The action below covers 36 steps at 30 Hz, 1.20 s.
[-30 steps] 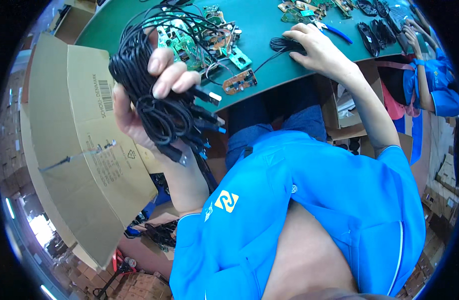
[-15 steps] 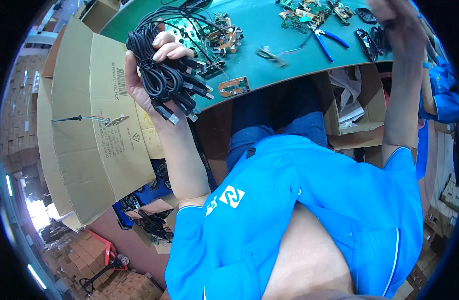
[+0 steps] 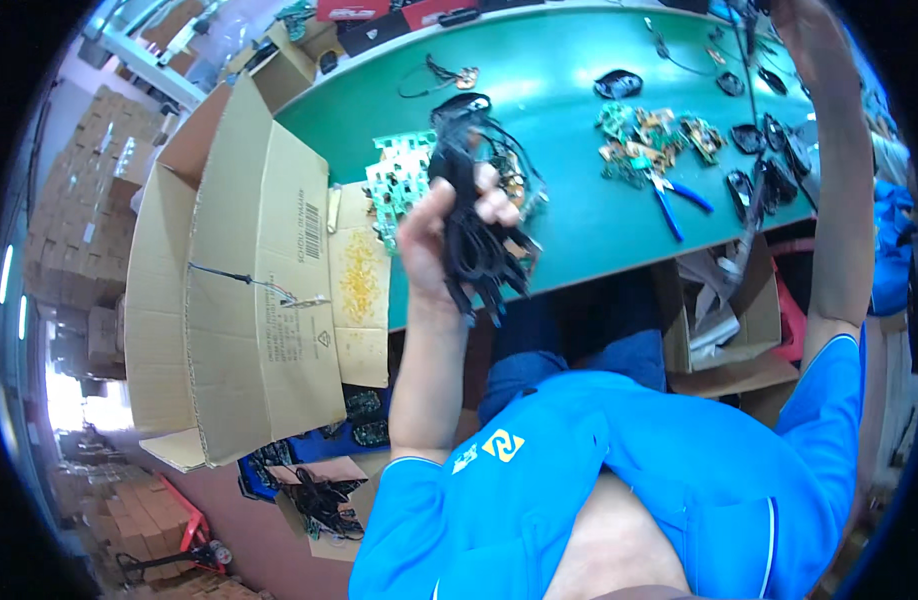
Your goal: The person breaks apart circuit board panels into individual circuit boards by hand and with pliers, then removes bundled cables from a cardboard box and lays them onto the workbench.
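A bundle of black cables [image 3: 467, 222] with plugs at its lower ends is gripped in my left hand [image 3: 434, 235], raised over the front of the table. The fingers wrap round the looped cables, and the bundle is blurred. My right hand [image 3: 801, 28] is up at the top right edge, partly cut off. From it hangs a single dark cable [image 3: 752, 120], its pale end [image 3: 729, 266] dangling past the table edge. Behind my left hand lies a pile of green circuit boards [image 3: 397, 180]. Further right are more board scraps [image 3: 644, 140] and blue-handled cutters [image 3: 667, 205].
Black mouse shells [image 3: 769, 185] lie on the green table [image 3: 569, 240] at the right. An opened carton [image 3: 279, 290] stands at the left, a wire caught on its flap. Another box [image 3: 769, 320] with white scraps sits below the table, near my legs.
The view has shifted, showing more of the table's far side. My left hand has swung right with the cable bundle. A dark cable now hangs from my right hand.
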Tool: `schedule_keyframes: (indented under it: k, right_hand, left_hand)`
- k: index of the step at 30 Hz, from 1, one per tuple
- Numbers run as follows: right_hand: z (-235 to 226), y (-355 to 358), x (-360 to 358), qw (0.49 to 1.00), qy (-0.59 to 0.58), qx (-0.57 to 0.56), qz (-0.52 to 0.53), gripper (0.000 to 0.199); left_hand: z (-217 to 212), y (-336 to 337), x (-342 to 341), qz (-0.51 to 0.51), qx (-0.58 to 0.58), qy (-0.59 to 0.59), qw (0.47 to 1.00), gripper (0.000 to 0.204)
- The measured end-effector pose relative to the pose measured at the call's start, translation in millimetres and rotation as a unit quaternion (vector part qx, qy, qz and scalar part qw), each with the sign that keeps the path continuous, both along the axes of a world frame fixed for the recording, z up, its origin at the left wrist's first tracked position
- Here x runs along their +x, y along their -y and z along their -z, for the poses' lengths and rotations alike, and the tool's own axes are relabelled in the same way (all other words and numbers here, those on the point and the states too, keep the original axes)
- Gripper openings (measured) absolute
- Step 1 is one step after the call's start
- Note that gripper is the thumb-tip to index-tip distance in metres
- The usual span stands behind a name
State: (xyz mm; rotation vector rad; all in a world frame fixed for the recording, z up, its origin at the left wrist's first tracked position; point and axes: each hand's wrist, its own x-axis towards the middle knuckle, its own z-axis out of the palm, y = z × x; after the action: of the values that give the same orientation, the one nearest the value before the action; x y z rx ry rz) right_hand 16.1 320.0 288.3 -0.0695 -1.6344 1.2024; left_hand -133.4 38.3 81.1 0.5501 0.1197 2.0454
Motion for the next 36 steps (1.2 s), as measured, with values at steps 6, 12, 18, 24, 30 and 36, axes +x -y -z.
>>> schedule_keyframes:
  k: [6, 12, 18, 24, 30, 36]
  right_hand:
    - [-33, 30, -134, 0.967, 0.123, 0.214, 0.062, 0.033]
    - [-33, 53, -368, 0.876, 0.277, 0.029, -0.395, 0.025]
    - [87, 133, -525, 0.925, 0.182, 0.323, -0.081, 0.025]
    - [210, 150, -569, 0.918, 0.207, 0.323, -0.103, 0.037]
    - [225, 107, -496, 0.835, 0.335, 0.386, -0.205, 0.031]
    - [183, 57, -322, 0.835, 0.358, 0.312, -0.279, 0.029]
  left_hand:
    - [48, 17, 14, -0.003, -0.103, 0.005, 0.995, 0.055]
    - [39, 36, 11, 0.033, -0.11, 0.024, 0.993, 0.078]
    - [38, 46, -15, 0.077, -0.175, 0.007, 0.982, 0.09]
    - [43, 43, -29, 0.061, -0.226, -0.006, 0.972, 0.091]
    - [46, 40, -25, 0.058, -0.206, -0.014, 0.977, 0.09]
    - [50, 25, -15, 0.006, -0.182, 0.01, 0.983, 0.069]
